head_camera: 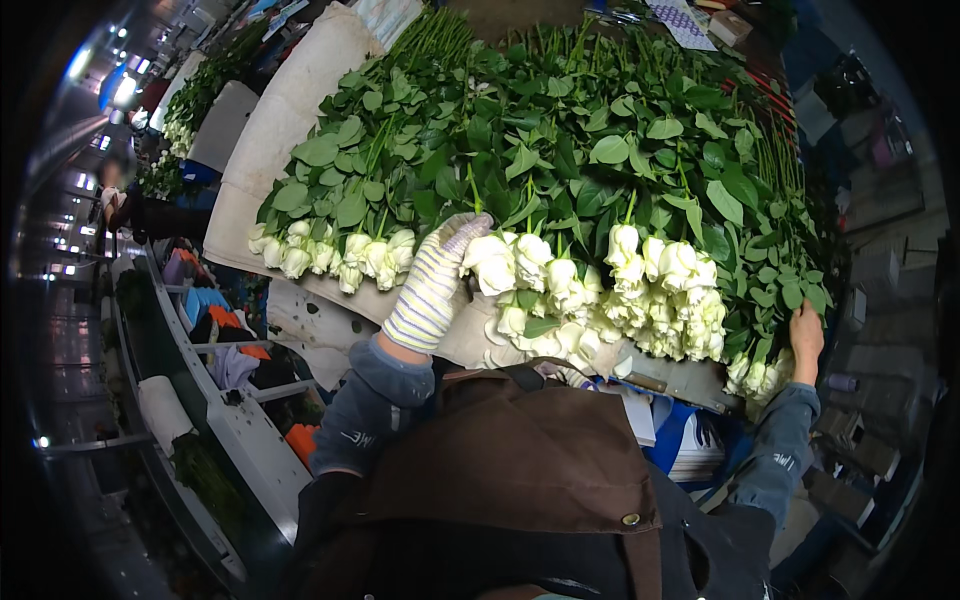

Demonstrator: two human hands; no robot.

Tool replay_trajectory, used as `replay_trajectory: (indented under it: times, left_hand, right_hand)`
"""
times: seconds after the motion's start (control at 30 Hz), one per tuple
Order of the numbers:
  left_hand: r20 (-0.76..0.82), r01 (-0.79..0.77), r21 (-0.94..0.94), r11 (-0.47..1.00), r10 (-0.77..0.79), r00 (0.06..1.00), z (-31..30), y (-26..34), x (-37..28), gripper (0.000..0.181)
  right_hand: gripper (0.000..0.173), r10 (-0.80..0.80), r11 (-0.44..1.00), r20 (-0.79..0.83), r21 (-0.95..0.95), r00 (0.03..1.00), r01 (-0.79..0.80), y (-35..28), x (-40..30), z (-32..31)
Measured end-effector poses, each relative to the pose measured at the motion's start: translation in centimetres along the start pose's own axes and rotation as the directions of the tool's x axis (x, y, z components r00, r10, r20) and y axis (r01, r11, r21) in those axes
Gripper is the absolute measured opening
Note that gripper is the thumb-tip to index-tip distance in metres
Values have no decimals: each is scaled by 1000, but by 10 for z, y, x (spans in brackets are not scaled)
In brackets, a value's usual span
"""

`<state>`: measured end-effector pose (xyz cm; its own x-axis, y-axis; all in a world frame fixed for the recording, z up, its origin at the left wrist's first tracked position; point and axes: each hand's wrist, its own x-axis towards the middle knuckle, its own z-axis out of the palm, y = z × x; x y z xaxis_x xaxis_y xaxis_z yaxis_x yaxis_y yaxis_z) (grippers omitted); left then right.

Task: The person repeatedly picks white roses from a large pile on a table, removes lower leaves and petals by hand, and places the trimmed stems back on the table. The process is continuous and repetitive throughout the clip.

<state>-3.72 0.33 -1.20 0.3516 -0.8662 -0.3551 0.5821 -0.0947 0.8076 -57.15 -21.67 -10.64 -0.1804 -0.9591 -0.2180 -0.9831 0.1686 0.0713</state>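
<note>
My left hand (444,277), in a striped knit glove, has its fingers closed around the stem just behind a white rose (490,265). Long-stemmed white roses (679,300) lie in rows, blooms towards me and leafy green stems (555,135) pointing away. To the left is a smaller group of white roses (375,256). At the far right my bare right hand (807,337) reaches into the leaves above another cluster of white roses (757,379); its fingertips are partly hidden by foliage, so its grip is unclear.
Pale cloth (262,157) covers the left and near edge of the table. A conveyor frame (232,442) runs at the lower left, beside orange and blue items. Patterned paper (681,22) and a small box (729,28) lie at the far edge. Another person (112,199) stands at the far left.
</note>
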Motion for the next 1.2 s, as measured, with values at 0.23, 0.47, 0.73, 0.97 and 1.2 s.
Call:
replay_trajectory:
  times: [0.23,0.47,0.73,0.97,1.2]
  left_hand:
    - [41,328,-495,805,-355,934,5,-1,7,18]
    - [191,-69,266,962,18,981,-21,1,-3,27]
    - [343,-239,221,946,154,927,-32,10,-14,31]
    - [300,-348,273,897,265,917,-22,2,-32,31]
    - [305,-386,188,903,320,897,-40,-3,-18,29]
  right_hand:
    - [22,-219,298,-696,620,684,726,-174,-156,-105]
    - [14,-610,-313,-751,521,252,794,-318,-227,-122]
    - [13,-796,-300,-570,661,201,687,-354,-254,-130]
    - [19,-643,-277,-658,677,392,682,-351,-261,-103]
    - [13,-450,-584,-862,482,233,654,-323,-267,-71]
